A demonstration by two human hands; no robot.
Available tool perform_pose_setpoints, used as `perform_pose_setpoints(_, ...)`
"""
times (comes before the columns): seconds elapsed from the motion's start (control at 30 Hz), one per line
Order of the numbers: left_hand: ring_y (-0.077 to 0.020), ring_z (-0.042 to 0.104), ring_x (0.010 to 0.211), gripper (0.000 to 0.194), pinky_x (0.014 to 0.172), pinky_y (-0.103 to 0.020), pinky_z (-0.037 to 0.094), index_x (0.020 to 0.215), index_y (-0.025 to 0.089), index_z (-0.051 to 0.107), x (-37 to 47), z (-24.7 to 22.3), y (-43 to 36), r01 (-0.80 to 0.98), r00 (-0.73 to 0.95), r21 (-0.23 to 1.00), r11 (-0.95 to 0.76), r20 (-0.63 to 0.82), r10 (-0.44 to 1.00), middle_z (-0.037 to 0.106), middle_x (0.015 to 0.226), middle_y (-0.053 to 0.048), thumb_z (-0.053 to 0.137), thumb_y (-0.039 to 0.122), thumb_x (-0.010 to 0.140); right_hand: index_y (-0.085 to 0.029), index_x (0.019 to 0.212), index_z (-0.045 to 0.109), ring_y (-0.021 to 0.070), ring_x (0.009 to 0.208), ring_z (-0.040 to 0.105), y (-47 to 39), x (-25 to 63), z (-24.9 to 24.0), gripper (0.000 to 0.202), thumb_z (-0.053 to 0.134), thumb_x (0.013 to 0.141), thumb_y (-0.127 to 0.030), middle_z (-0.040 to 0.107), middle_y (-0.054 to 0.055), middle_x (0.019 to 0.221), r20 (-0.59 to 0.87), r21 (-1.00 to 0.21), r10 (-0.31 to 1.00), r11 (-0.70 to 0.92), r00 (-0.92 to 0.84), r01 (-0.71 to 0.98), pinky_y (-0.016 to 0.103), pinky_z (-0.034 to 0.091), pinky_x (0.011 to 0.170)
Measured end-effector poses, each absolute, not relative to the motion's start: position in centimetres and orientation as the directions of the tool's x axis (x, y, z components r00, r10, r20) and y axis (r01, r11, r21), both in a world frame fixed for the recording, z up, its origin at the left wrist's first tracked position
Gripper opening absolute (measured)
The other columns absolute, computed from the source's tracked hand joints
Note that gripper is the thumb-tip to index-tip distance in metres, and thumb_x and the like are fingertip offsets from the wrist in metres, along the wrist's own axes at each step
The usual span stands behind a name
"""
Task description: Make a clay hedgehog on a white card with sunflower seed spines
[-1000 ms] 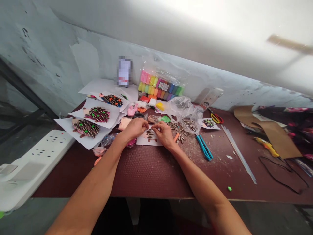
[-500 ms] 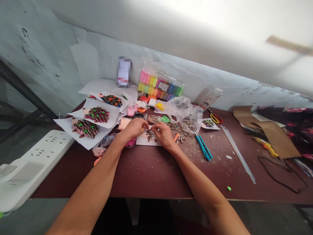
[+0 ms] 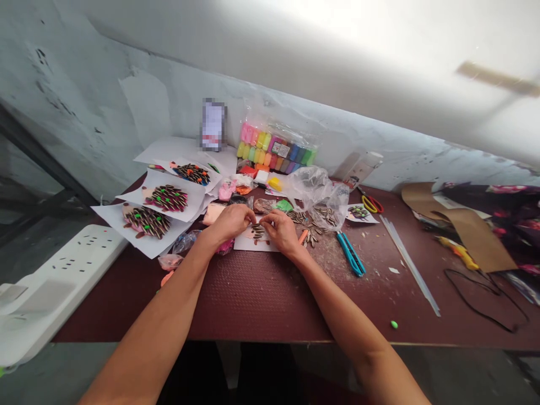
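A small white card lies near the middle of the table, with dark striped seeds set on it. Over its left side is my left hand, fingers pinched; anything between them is too small to name. My right hand is over the card's right side, thumb and fingertips pressed together close to the seeds, their content also too small to make out. Right of my right hand lies a loose pile of striped seeds, beside an orange stick-like piece.
Finished-looking seed hedgehogs on paper lie at the left, near a white power strip. Coloured clay packs lean at the back. Rightward are a teal cutter, scissors, clear sticks and a yellow glue gun.
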State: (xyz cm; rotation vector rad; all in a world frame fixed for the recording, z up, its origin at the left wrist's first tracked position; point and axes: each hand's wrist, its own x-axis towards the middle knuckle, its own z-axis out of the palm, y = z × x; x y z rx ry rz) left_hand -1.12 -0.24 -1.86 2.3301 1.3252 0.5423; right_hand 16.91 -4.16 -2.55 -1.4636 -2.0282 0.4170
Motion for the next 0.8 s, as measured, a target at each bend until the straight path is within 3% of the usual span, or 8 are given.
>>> perform_pose_setpoints(0.33,-0.0187,0.068,0.087,0.031,0.085,-0.027,0.051,0.088,0.02,0.08,-1.2,-1.5,-0.4,0.718,0.471,0.531,-0.451,0.108,0.876,0.077,0.092,-0.006,0.053,0.008,0.077,-0.022,0.09,0.077,0.0146,0.076,0.058,-4.3,17.0,-2.4,0.015,0.063,0.086,-0.016,0.065,0.003,0.086,0.263,-0.608,0.947,0.309,-0.182,0.731,0.027,0.042,0.073)
perform_pose_setpoints(0.57,-0.0193,0.069,0.087,0.028,0.086,-0.027,0.051,0.09,0.02,0.079,-1.1,-1.5,-0.2,0.724,0.474,0.522,-0.451,0.098,0.875,0.077,0.092,-0.006,0.055,0.011,0.079,-0.022,0.089,0.077,0.0158,0.077,0.058,-4.7,18.7,-1.5,0.019,0.058,0.087,-0.019,0.065,0.004,0.086,0.376,-0.635,0.925,0.297,-0.051,0.713,0.027,0.045,0.075)
perform_pose_setpoints(0.8,-0.02,0.069,0.088,0.027,0.083,-0.027,0.05,0.09,0.019,0.078,-1.0,-1.6,-0.4,0.737,0.464,0.512,-0.441,0.093,0.881,0.077,0.094,-0.008,0.054,0.01,0.08,-0.018,0.088,0.076,0.0183,0.074,0.057,-5.1,22.9,-1.3,0.02,0.057,0.085,-0.019,0.063,0.006,0.083,0.383,-0.517,0.91,0.069,0.158,0.853,0.03,0.042,0.072)
